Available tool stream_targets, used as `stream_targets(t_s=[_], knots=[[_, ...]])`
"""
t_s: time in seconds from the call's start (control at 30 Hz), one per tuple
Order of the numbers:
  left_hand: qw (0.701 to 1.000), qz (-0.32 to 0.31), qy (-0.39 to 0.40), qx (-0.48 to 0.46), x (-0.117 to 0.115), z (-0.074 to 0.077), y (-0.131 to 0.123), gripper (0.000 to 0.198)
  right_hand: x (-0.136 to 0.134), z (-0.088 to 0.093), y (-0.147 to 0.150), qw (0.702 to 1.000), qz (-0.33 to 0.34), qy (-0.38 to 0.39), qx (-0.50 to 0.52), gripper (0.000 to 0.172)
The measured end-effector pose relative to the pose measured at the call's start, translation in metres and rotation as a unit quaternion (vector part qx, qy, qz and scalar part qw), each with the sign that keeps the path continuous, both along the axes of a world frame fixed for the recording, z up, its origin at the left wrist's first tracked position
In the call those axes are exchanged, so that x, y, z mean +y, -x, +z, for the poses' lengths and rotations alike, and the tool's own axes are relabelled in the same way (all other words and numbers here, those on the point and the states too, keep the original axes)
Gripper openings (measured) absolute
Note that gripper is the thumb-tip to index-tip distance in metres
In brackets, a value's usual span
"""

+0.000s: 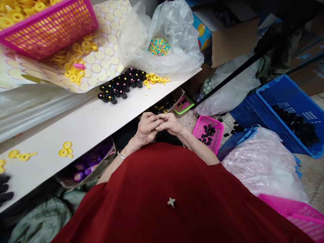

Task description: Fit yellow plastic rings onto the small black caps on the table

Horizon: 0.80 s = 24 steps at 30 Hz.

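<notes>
Cramped workshop corner, pretty cluttered. White table [88, 125] running diagonally across the left, with a pink basket [50, 28] up top and a clear plastic bag [177, 33] of pastel beads further along. Speckled tiled floor [314, 172] off to the right, mostly buried under a blue crate [286, 98], a small pink tray [215, 125], cardboard boxes [233, 40] and more plastic bags [263, 162]. Fairly even indoor light, dark up in the far right corner.
</notes>
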<state>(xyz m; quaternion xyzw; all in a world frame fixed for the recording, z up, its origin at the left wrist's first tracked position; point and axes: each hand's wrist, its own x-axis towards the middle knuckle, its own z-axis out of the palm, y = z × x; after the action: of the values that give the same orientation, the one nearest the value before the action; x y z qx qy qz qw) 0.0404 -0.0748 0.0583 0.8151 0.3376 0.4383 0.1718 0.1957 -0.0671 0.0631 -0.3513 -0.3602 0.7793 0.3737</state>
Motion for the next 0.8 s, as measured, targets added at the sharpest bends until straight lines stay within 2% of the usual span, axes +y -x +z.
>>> stream_targets(t_s=[0.13,0.27,0.37,0.53,0.7,0.8], knots=[[0.998,0.011,0.064,-0.02,0.002,-0.008,0.003,0.031,-0.004,-0.013,0.006,0.998,-0.046,0.026,0.02,0.032],[0.992,0.031,0.107,-0.058,0.003,-0.015,0.007,0.033,-0.006,-0.016,0.008,0.999,-0.024,0.031,0.032,0.042],[0.992,0.03,0.099,-0.073,0.003,-0.016,0.009,0.034,-0.005,-0.014,0.007,1.0,-0.018,0.005,0.015,0.042],[0.993,0.018,0.099,-0.069,0.001,-0.016,0.005,0.035,-0.003,-0.012,0.008,1.0,-0.021,0.003,0.008,0.039],[0.994,0.018,0.079,-0.073,-0.001,-0.029,0.005,0.025,-0.005,-0.024,0.015,0.997,-0.054,0.044,0.013,0.033],[0.994,0.042,0.081,-0.066,0.001,-0.037,0.008,0.022,-0.002,-0.031,0.017,0.998,-0.014,0.061,0.001,0.035]])
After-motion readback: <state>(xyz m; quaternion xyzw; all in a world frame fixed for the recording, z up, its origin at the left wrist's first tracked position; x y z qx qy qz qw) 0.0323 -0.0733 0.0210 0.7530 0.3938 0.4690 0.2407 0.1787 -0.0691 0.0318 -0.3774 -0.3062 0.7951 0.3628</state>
